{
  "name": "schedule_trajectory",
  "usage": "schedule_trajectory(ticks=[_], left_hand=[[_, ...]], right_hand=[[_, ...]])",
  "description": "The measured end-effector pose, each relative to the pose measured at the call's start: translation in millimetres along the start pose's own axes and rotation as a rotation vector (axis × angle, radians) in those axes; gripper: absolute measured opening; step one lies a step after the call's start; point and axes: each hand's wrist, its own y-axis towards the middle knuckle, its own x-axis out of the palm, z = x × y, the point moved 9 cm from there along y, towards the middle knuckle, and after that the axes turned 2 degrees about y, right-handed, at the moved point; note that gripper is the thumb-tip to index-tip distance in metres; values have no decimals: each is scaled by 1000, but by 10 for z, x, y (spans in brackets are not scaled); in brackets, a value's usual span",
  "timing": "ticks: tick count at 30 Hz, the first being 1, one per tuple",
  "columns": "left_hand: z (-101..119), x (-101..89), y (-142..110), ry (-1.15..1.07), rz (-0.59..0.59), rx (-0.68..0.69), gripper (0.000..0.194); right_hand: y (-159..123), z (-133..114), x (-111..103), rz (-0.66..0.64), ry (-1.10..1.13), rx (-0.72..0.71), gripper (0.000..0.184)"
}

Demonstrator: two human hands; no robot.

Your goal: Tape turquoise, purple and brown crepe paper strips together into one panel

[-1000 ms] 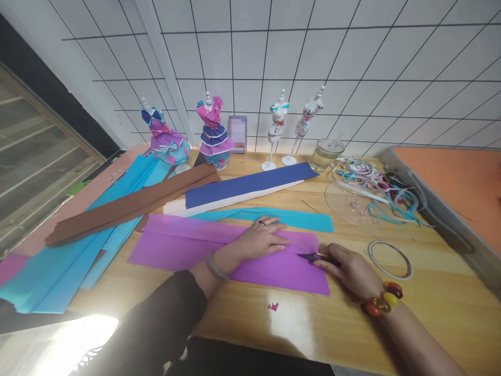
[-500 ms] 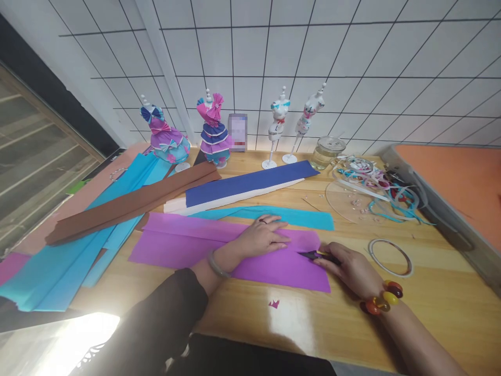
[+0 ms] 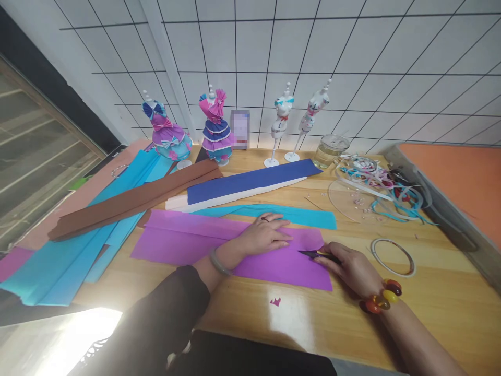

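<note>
Black scissors (image 3: pixel 308 254) farther across purple paper (image 3: pixel 282 268)

Left hand (image 3: pixel 264 236) flat, right hand (image 3: pixel 349 265) curled

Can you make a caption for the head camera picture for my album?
Left hand on the purple sheet, right hand holding a dark tool, with four mannequins standing behind.

No text legible; phone screen (image 3: pixel 240 129) pixelated, unreadable.
</note>
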Motion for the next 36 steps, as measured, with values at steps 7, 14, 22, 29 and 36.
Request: schedule_trajectory(ticks=[7,14,22,29,36], left_hand=[[-4,7,-2,-3,-5,3,31],[-5,17,-5,0,-1,8,31],[-2,7,-12,-3,0,8,32],[9,-1,-7,5,10,18,32],[10,-7,-4,12,13,16,33]], right_hand=[[46,-12,29,-36,-51,33,28],[85,-61,23,-37,-58,20,29],[36,-38,24,-36,-53,33,28],[117,-72,62,-69,-84,43,29],[87,-74,74,-56,-53,18,27]])
